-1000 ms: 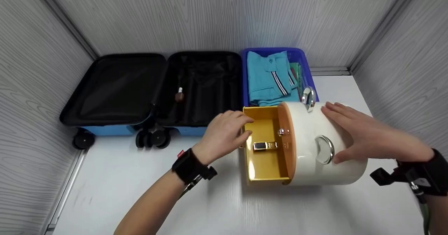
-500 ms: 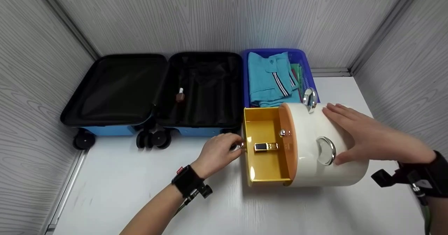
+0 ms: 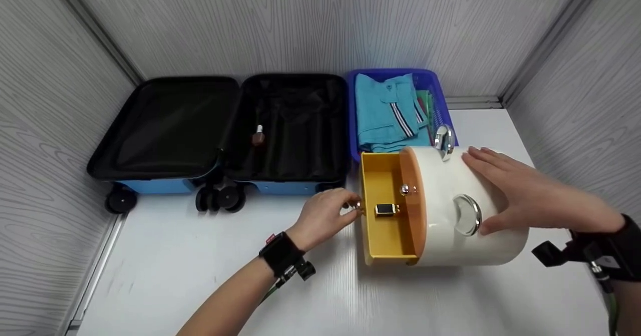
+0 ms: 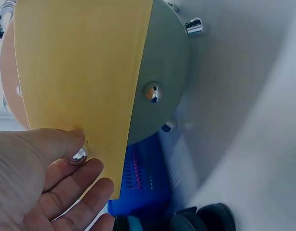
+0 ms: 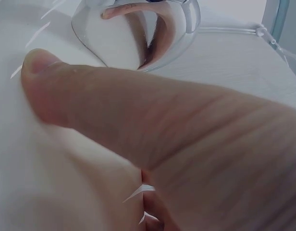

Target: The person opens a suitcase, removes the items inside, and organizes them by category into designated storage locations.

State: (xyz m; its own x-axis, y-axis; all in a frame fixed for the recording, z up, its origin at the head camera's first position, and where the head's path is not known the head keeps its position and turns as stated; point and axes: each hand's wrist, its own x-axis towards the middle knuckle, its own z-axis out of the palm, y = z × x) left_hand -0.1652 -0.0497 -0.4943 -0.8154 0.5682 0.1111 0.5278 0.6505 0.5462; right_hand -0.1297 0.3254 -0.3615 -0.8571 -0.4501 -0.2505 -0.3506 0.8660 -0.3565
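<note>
My left hand (image 3: 325, 213) pinches the round silver knob (image 4: 79, 155) of a yellow drawer (image 3: 388, 238) between thumb and index finger. The drawer stands partly out of a white rounded storage box (image 3: 443, 248) with a peach front panel (image 3: 411, 206). Inside it lies a small black-and-gold case (image 3: 385, 210) like a lipstick, its right end by the peach panel. My right hand (image 3: 531, 191) rests on top of the box, fingers spread. In the right wrist view its thumb (image 5: 90, 91) lies against the white surface below a chrome handle (image 5: 179, 43).
An open blue suitcase (image 3: 283, 188) with black lining stands at the back left; a small brown bottle (image 3: 258, 138) with a white cap lies in it. Behind the box, a blue basket (image 3: 440, 105) holds folded turquoise clothes (image 3: 380, 110). Walls enclose the table (image 3: 200, 256).
My left hand has come from over the drawer's edge to its knob, and the drawer has slid right, further into the box. My right hand has stayed on the box.
</note>
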